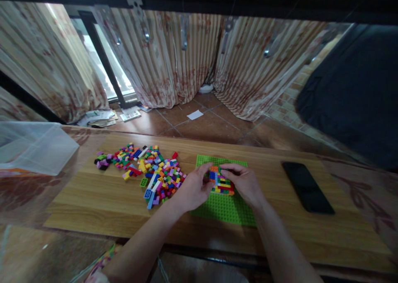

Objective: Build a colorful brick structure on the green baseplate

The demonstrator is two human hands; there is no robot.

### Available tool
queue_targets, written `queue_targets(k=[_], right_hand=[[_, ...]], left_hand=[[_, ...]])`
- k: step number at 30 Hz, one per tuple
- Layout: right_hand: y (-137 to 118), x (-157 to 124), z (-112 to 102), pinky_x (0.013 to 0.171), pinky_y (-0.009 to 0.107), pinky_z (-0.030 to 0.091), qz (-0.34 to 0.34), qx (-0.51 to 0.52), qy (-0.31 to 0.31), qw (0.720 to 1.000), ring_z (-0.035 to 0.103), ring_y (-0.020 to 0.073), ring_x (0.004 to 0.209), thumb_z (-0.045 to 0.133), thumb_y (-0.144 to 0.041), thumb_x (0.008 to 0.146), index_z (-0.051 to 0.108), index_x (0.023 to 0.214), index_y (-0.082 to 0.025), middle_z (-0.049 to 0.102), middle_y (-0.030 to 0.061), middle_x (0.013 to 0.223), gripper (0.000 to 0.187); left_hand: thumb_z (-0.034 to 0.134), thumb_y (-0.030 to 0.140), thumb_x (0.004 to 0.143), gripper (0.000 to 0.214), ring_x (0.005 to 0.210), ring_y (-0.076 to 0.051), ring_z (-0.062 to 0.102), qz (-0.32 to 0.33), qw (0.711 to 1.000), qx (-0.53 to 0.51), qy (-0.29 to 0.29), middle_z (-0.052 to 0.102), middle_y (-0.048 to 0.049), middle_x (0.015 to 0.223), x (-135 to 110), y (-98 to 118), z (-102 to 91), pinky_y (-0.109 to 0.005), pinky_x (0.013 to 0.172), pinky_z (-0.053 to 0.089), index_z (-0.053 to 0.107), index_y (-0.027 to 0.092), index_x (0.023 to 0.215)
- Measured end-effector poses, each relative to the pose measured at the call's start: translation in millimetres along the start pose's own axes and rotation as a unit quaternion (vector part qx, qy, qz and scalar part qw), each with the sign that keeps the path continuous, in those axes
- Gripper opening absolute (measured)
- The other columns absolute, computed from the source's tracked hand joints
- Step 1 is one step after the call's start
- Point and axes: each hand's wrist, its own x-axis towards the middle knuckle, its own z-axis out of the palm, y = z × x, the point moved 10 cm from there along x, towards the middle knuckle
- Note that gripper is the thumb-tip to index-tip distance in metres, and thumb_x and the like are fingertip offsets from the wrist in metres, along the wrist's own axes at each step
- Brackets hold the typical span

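Note:
A multicoloured block of toy building bricks (222, 183) sits over the green studded baseplate (224, 212). My left hand (195, 187) grips the block's left side, fingers at the far corner and thumb at the near one. At the block's far edge, my right hand (244, 181) has its thumb and forefinger closed around a small green brick (219, 169), partly hidden by the fingertips. Whether that brick is pressed fully down cannot be seen. Left of the baseplate lies a loose heap of small coloured bricks (164, 171).
A black phone (307, 187) lies on the wooden tabletop (118, 208) at the right. At the far left stands a translucent plastic bin (40, 146). Beyond the table are striped curtains (161, 59), papers (99, 117) on the tiled floor and a dark covered shape (354, 88).

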Motion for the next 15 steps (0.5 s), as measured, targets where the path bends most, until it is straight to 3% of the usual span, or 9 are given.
queue_targets(k=[8,15], right_hand=[[-6,-1,5,0.084,0.039,0.054,-0.032,-0.076,-0.041,0.996,0.069,0.0198,0.089,0.068,-0.031,0.074,0.066,0.114,-0.023,0.074,0.0055,0.101,0.041],[-19,-7,6,0.092,0.040,0.051,-0.071,-0.185,-0.051,0.979,0.066,0.0206,0.101,0.059,-0.029,0.082,0.058,0.127,-0.028,0.070,0.0037,0.112,0.045]], left_hand=[[0.041,0.013,0.089,0.052,0.108,-0.020,0.058,0.088,0.991,0.097,-0.025,0.053,-0.0098,0.123,-7,23,5.6,-0.037,0.097,0.048,0.039,0.024,0.139],[0.034,0.019,0.093,0.044,0.101,-0.022,0.060,0.080,0.976,0.199,-0.035,0.052,-0.0129,0.117,-7,26,13.1,-0.040,0.091,0.051,0.039,0.020,0.136]])
